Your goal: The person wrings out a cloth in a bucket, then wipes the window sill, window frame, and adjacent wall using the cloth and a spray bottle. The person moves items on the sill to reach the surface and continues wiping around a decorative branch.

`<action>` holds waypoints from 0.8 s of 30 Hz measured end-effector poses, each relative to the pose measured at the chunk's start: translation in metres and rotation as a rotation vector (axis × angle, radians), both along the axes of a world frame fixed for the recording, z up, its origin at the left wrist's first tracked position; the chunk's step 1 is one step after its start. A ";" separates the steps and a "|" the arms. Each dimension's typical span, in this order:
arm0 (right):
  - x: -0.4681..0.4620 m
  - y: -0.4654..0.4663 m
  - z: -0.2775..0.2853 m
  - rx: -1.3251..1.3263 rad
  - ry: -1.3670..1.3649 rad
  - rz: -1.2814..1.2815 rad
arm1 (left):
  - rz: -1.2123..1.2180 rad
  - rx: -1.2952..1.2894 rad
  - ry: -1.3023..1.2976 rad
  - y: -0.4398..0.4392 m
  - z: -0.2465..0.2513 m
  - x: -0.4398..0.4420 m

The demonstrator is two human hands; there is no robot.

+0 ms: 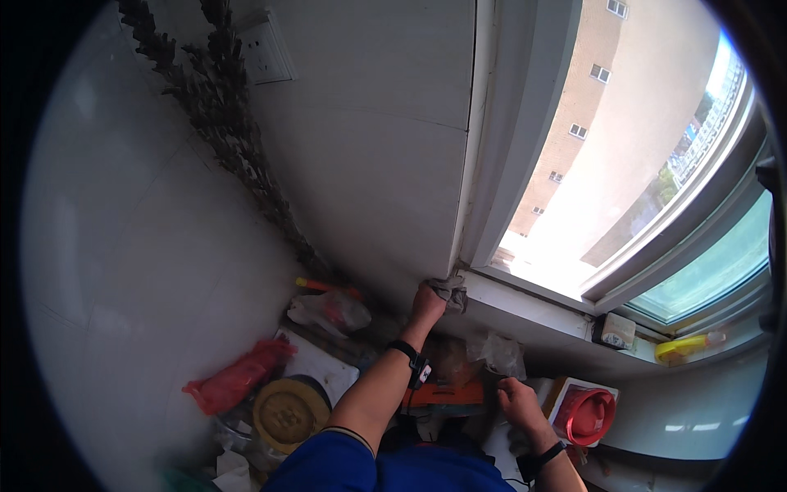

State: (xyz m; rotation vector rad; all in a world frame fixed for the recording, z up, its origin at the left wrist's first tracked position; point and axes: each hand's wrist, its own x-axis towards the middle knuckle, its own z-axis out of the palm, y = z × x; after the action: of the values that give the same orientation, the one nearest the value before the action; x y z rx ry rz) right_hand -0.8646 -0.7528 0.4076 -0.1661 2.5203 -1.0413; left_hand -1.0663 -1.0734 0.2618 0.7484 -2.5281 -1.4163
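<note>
My left hand [428,305] is closed around a crumpled grey cloth [455,294]. The cloth touches the left end of the white window sill [522,309], at the corner where the tiled wall [369,184] meets the window frame [492,246]. Lower and to the right, my right hand [519,403] has its fingers curled, and nothing shows in it. Just beyond those fingers sits a clear plastic bag [501,355]. An orange box or packet [444,393] lies below, between my two forearms.
An open window stands at right. A small box [616,331] and a yellow bottle [688,346] rest on the sill. Below is a red round container [588,416]. On the left are a red plastic bag [243,376], a yellowish round lid [291,414] and tall dried stalks [240,132].
</note>
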 end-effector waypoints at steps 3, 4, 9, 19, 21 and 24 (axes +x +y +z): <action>0.002 0.003 -0.006 0.008 -0.014 0.004 | -0.015 -0.063 0.099 -0.016 0.035 0.014; 0.004 0.005 -0.008 0.021 -0.017 0.014 | 0.015 -0.070 0.098 -0.021 0.058 0.022; 0.011 0.015 -0.023 0.087 -0.020 0.076 | 0.145 0.010 0.663 -0.065 0.222 0.025; -0.008 -0.010 -0.041 -0.038 0.193 0.215 | 0.133 -0.699 1.235 -0.077 0.482 -0.009; -0.005 -0.009 -0.044 0.029 0.200 0.220 | 0.134 -0.705 1.215 -0.076 0.487 -0.010; 0.006 0.001 -0.050 -0.005 0.187 0.201 | 0.131 -0.656 1.213 -0.076 0.467 -0.006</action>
State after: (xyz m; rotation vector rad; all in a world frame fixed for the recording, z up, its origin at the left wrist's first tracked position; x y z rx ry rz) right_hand -0.8584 -0.7521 0.3571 -0.5302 2.5987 -0.9921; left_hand -1.0727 -1.1493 0.7286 -0.0997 -1.6801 -0.5564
